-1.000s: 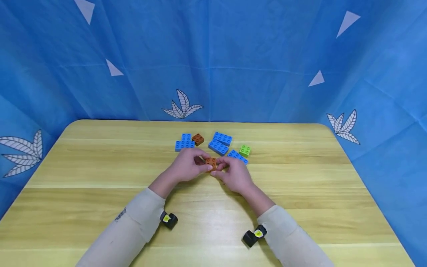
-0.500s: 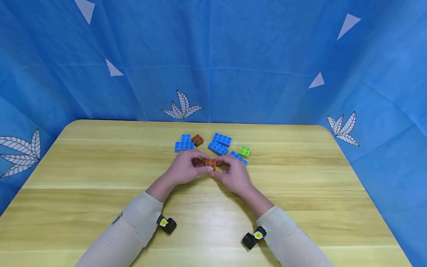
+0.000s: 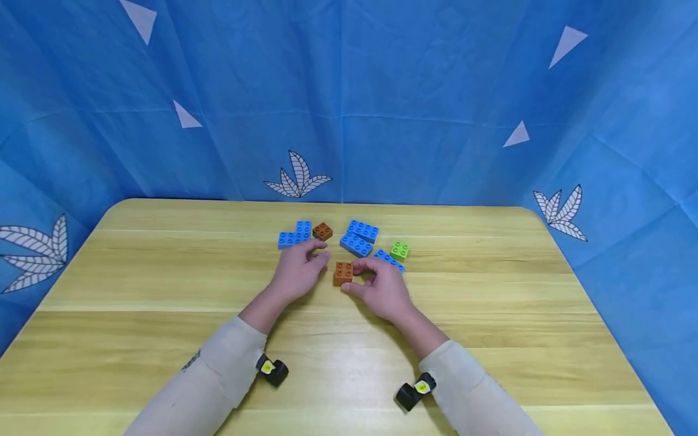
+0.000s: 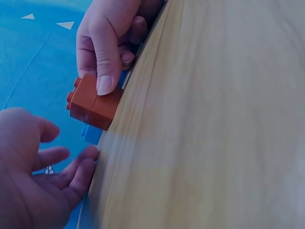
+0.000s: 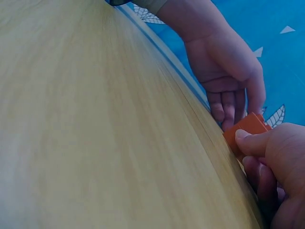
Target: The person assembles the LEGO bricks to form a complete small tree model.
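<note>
Two stacked orange-brown toy building bricks (image 3: 343, 274) stand at mid-table; the seam between them shows in the left wrist view. My right hand (image 3: 383, 290) pinches the stack (image 4: 94, 101) from the right, the thumb on its near side. My left hand (image 3: 297, 270) is apart from the stack, to its left, fingers loosely bent and holding nothing. Its fingers reach over the near side of two blue bricks (image 3: 287, 240) and partly hide them. Close beyond those fingertips sits a darker brown brick (image 3: 322, 231), with a bit of green showing at its lower edge.
Behind the stack lie two blue bricks (image 3: 357, 243) side by side. Another blue brick (image 3: 389, 260) lies by the right hand's knuckles, with a light green brick (image 3: 400, 251) behind it. A blue curtain (image 3: 349, 109) hangs past the table's (image 3: 163, 266) far edge.
My left hand has let go of the brick stack and moved left and slightly away. The nearer blue brick there has shifted a little left. My right hand stays on the stack.
</note>
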`<state>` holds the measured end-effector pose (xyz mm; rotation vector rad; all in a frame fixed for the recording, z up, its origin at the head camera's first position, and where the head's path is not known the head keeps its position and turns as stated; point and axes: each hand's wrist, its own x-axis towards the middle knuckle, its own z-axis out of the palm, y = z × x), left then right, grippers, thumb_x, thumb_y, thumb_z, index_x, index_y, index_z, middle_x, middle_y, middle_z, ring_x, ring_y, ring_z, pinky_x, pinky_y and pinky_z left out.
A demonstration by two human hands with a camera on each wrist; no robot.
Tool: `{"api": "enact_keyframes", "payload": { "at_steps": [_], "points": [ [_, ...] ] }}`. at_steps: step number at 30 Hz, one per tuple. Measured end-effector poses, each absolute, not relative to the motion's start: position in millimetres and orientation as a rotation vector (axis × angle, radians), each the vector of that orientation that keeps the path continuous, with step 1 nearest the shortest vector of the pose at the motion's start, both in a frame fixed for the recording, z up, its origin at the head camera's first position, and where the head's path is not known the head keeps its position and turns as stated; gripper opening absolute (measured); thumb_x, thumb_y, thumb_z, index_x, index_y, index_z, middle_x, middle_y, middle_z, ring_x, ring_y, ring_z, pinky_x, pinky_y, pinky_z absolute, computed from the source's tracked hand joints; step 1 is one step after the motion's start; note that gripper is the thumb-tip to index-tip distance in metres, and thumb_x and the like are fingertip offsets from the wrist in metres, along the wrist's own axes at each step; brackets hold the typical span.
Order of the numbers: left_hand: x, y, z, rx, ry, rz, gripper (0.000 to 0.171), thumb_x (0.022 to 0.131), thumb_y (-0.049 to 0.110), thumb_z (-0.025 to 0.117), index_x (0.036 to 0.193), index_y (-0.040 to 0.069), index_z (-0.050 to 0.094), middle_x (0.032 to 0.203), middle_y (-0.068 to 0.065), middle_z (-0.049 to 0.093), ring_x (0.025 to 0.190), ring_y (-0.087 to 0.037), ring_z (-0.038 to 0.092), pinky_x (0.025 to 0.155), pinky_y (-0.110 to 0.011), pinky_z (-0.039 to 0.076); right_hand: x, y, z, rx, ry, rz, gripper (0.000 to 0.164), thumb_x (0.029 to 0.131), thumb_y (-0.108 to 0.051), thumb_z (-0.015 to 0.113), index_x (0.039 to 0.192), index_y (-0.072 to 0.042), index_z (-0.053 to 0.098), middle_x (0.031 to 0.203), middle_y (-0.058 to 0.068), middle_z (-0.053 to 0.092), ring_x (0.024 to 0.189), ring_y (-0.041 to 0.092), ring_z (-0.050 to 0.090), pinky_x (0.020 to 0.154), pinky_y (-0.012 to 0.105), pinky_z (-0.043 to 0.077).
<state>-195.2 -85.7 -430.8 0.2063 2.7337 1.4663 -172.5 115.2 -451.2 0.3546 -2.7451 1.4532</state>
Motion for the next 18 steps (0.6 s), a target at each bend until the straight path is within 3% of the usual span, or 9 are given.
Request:
{"api": "enact_keyframes", "payload": {
  "at_steps": [1, 6, 9, 14, 18],
  "points": [
    [-196.2, -85.3, -431.1, 0.183, 2.753, 1.47, 0.034, 0.1, 0.022, 0.06, 0.13, 0.004, 0.063, 0.076, -0.005, 0.065, 0.064, -0.017, 0.058, 0.066, -0.036, 0.049, -172.4, 115.4, -451.1, 0.354, -2.744, 1.457, 0.031, 0.078, -0.019, 0.089, 0.104, -0.013, 0.073, 0.098, -0.002, 0.068, 0.07, 0.015, 0.057, 0.063, 0.033, 0.051],
    [-205.0, -83.1, -434.3, 0.092, 2.892, 1.471, 0.035, 0.094, 0.012, 0.065, 0.127, 0.001, 0.063, 0.097, -0.016, 0.067, 0.052, -0.016, 0.053, 0.055, -0.034, 0.047, -172.1, 115.8, -451.4, 0.355, -2.737, 1.468, 0.03, 0.077, -0.019, 0.089, 0.102, -0.013, 0.073, 0.097, -0.002, 0.068, 0.07, 0.016, 0.058, 0.063, 0.033, 0.051],
    [-212.1, -83.0, -435.9, 0.088, 2.981, 1.438, 0.036, 0.09, 0.008, 0.069, 0.125, -0.001, 0.065, 0.109, -0.017, 0.066, 0.055, -0.018, 0.055, 0.059, -0.035, 0.049, -172.1, 115.9, -452.2, 0.355, -2.731, 1.477, 0.03, 0.077, -0.02, 0.089, 0.102, -0.013, 0.073, 0.097, -0.002, 0.068, 0.07, 0.016, 0.058, 0.064, 0.034, 0.051],
    [-221.6, -82.4, -435.0, 0.08, 3.082, 1.3, 0.041, 0.088, 0.012, 0.075, 0.125, -0.002, 0.065, 0.114, -0.019, 0.065, 0.088, -0.03, 0.063, 0.081, -0.044, 0.052, -172.5, 116.1, -453.7, 0.359, -2.727, 1.477, 0.029, 0.077, -0.021, 0.089, 0.1, -0.014, 0.073, 0.096, -0.003, 0.068, 0.07, 0.015, 0.058, 0.064, 0.034, 0.051],
    [-227.4, -79.2, -431.9, 0.022, 3.098, 1.192, 0.049, 0.089, 0.023, 0.077, 0.129, -0.001, 0.064, 0.124, -0.02, 0.063, 0.115, -0.035, 0.058, 0.096, -0.048, 0.047, -172.8, 116.6, -453.8, 0.359, -2.725, 1.475, 0.029, 0.077, -0.021, 0.089, 0.1, -0.014, 0.073, 0.096, -0.003, 0.068, 0.069, 0.015, 0.058, 0.063, 0.033, 0.051]
  ]
}}
